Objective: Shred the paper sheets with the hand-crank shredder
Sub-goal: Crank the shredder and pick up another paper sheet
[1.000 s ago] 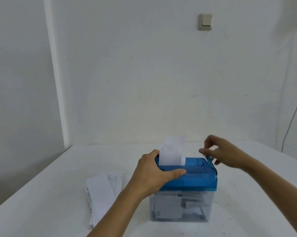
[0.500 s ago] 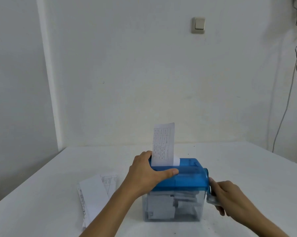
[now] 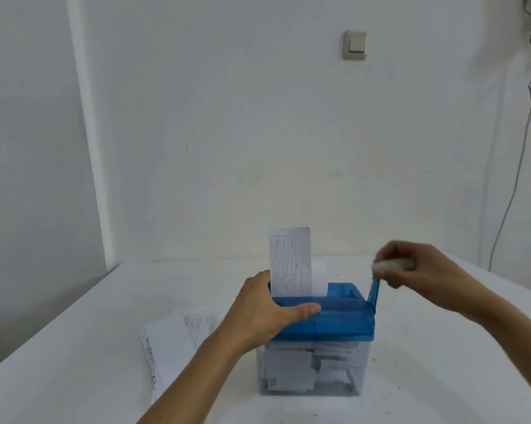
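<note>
From the head camera, the left grip (image 3: 267, 310) clasps the near left corner of the shredder (image 3: 340, 319). Its thumb lies along the front edge of the blue lid, and its fingers wrap over the top, out of sight behind the paper. Just beyond that grip, touching its fingers' side, a printed paper sheet (image 3: 288, 261) stands upright in the slot. A plain white piece shows just behind it. To the shredder's right, the right grip (image 3: 423, 270) is blurred but pinches the white knob (image 3: 393, 265) of the crank. The blue crank arm (image 3: 373, 290) points up from the lid's right end, just below those fingers. Under the left grip, the shredder's clear bin (image 3: 334, 371) holds cut paper. Left of the left forearm, a loose stack of sheets (image 3: 172, 341) lies flat on the white worktop (image 3: 74, 347).
</note>
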### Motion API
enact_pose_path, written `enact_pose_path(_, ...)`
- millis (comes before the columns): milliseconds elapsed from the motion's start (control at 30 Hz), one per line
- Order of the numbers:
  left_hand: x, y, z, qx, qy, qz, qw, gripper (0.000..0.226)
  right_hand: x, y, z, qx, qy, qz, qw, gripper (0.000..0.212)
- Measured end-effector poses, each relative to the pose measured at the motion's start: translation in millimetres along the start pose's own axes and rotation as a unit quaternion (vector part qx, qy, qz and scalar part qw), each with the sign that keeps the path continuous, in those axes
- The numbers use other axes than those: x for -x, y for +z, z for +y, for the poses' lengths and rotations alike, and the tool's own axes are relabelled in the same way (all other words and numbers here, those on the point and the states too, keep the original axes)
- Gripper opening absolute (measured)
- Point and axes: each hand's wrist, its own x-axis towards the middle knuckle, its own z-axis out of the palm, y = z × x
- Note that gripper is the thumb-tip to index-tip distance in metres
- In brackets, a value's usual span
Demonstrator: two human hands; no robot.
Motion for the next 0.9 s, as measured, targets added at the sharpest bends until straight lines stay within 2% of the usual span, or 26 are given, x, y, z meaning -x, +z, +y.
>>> enact_pose_path(67,-1,0,-2,0.001,-0.008,0.008,1.000,0.064,-18,16,12,-0.046,0.011,0.027,0.999,0.015)
enact_pose_path(267,-5,3,-9,-0.011,-0.020,0.014,1.000,0.078,-21,81,54,-0.182,0.123,0.011,0.976,0.031)
enact_pose_path(400,-8,6,-15,-0.021,-0.021,0.034,0.999,0.092,11,113,65,-0.089,0.143,0.065,0.984,0.025)
enact_pose_path(467,-9,7,-15,-0.020,-0.013,0.034,0.999,0.097,29,119,67,-0.080,0.162,0.069,0.981,0.034)
enact_pose_path(567,-9,7,-17,-0.014,-0.010,0.037,0.999,0.091,49,113,56,-0.068,0.172,0.052,0.981,0.051)
enact_pose_path(633,-10,7,-19,-0.013,-0.015,0.036,0.999,0.091,59,105,48,-0.050,0.156,0.052,0.985,0.053)
enact_pose_path(733,-12,8,-19,-0.017,-0.022,0.035,0.999,0.105,74,92,47,-0.021,0.108,0.042,0.993,0.051)
enact_pose_path(900,-12,6,-17,-0.020,-0.031,0.032,0.999,0.096,85,53,32,0.065,-0.030,-0.053,0.996,0.023)
